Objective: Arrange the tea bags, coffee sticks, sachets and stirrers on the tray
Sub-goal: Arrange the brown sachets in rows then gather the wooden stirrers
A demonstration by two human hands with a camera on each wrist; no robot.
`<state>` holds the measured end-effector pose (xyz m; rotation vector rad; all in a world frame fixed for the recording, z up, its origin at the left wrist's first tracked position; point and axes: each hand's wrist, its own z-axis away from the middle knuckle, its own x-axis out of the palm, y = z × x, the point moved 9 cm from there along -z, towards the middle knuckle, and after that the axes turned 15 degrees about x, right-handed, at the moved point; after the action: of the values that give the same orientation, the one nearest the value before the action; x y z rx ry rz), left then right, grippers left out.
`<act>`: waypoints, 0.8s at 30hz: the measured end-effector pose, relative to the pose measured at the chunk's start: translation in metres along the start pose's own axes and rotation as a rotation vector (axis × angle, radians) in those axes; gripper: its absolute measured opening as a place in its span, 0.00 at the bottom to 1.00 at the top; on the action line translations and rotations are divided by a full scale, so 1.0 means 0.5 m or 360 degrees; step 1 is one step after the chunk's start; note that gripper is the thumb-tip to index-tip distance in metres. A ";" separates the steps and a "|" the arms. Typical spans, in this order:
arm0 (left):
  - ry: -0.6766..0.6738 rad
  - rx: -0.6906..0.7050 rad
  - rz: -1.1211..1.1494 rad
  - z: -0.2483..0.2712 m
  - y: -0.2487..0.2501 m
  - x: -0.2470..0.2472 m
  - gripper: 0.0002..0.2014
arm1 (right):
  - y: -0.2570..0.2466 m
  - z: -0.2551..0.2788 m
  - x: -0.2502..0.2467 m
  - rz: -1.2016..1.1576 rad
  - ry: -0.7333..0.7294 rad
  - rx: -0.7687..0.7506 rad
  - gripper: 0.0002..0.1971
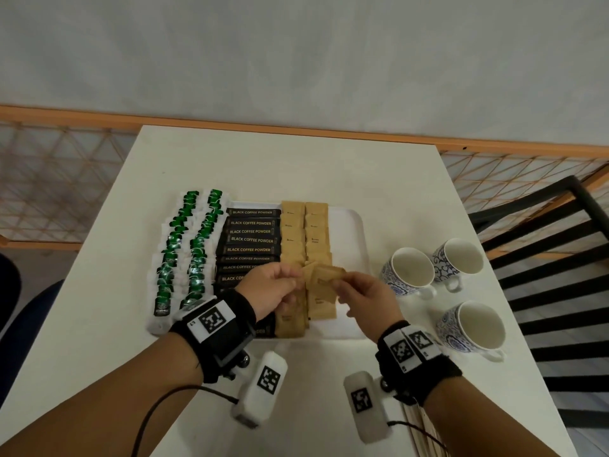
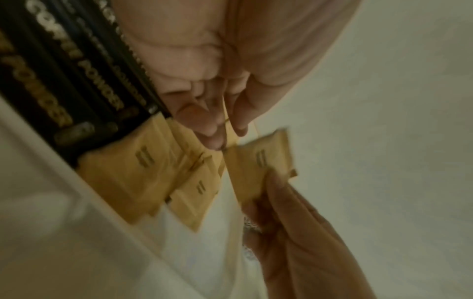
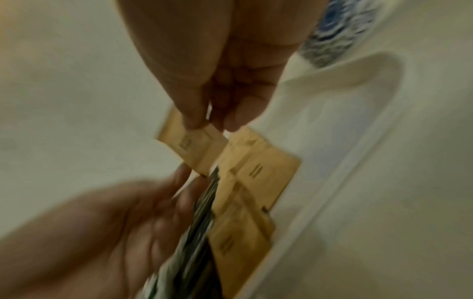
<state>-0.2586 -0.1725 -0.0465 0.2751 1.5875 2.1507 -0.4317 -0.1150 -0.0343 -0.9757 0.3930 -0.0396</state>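
Observation:
A white tray [image 1: 349,232] holds two columns of green tea bags [image 1: 194,245], a column of black coffee sticks [image 1: 252,240] and two columns of brown sachets [image 1: 304,232]. Both hands hover over the tray's near middle. My right hand [image 1: 337,283] pinches one brown sachet [image 1: 328,275] by its edge, seen also as the held sachet [image 3: 194,145] in the right wrist view. My left hand [image 1: 298,280] pinches another brown sachet [image 2: 228,129], edge-on between thumb and fingers, just beside the right hand's sachet [image 2: 256,168]. Wooden stirrers [image 1: 425,433] lie on the table under my right forearm.
Three blue-and-white cups [image 1: 408,270] stand on the table right of the tray. The tray's right strip is bare. A black slatted chair [image 1: 560,258] stands beyond the table's right edge. A wall and an orange rail lie behind.

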 end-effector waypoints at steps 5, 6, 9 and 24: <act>0.0151 0.0079 -0.0201 -0.001 0.002 -0.043 0.11 | 0.061 -0.006 -0.010 0.0470 -0.0071 0.0211 0.08; 0.0191 0.0074 -0.0216 -0.001 0.000 -0.051 0.12 | 0.071 -0.009 -0.008 0.0501 -0.0074 0.0243 0.08; 0.0263 0.0060 -0.0241 -0.004 -0.005 -0.065 0.13 | 0.086 -0.017 0.001 0.0593 -0.0050 0.0269 0.07; 0.0006 -0.0017 -0.0244 -0.068 0.009 0.023 0.14 | 0.036 -0.034 0.016 0.0449 0.0060 0.0028 0.25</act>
<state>-0.2839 -0.1973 -0.0545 0.1413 1.5464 2.0430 -0.4327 -0.1199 -0.0597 -0.8954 0.5610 0.1943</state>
